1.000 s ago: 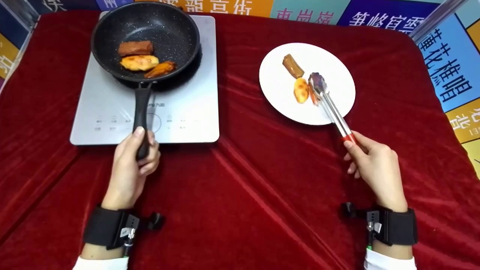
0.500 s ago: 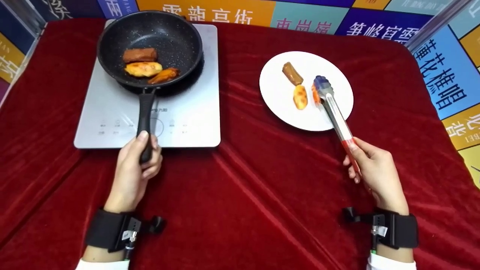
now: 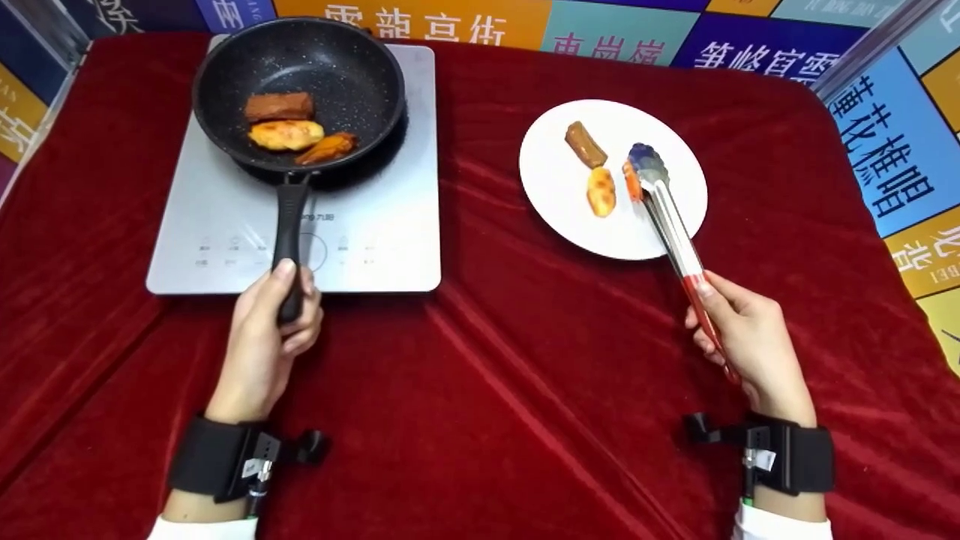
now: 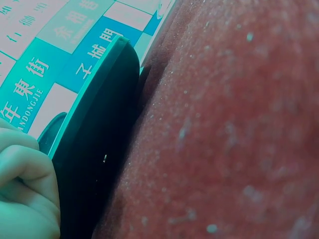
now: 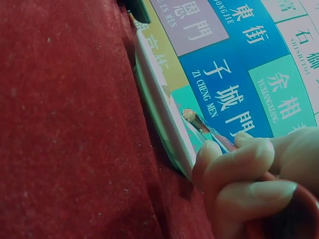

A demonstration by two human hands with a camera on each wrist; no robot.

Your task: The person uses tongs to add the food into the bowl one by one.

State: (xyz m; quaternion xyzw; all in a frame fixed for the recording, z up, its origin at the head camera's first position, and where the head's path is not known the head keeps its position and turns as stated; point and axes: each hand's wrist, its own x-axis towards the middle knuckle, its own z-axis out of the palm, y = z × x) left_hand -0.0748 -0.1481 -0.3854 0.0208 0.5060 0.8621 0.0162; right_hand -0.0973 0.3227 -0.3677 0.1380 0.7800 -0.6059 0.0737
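Note:
In the head view my left hand (image 3: 262, 337) grips the black handle of a speckled frying pan (image 3: 352, 67). Inside the pan lie a brown block-shaped piece (image 3: 279, 106), a yellow browned piece (image 3: 285, 135) and an orange-brown piece (image 3: 328, 148). My right hand (image 3: 754, 330) holds food tongs (image 3: 679, 232) by their red grips, thumb on top. Their dark scalloped tips are over a white plate (image 3: 551, 199), at an orange-red piece (image 3: 632, 184); whether it is lifted I cannot tell. Left of it on the plate are a brown piece (image 3: 585, 144) and a yellow piece (image 3: 601, 192).
The pan is over a silver induction cooker (image 3: 390, 247). Dark red cloth (image 3: 480, 390) covers the table. Panels with large characters (image 3: 600, 34) stand along the back and right edges. Each wrist wears a black strap (image 3: 810, 457) with a camera mount.
The tongs and the orange-red piece have shifted slightly right and toward the back, away from the yellow piece. My left hand keeps its grip on the pan handle. The head view has tilted a little.

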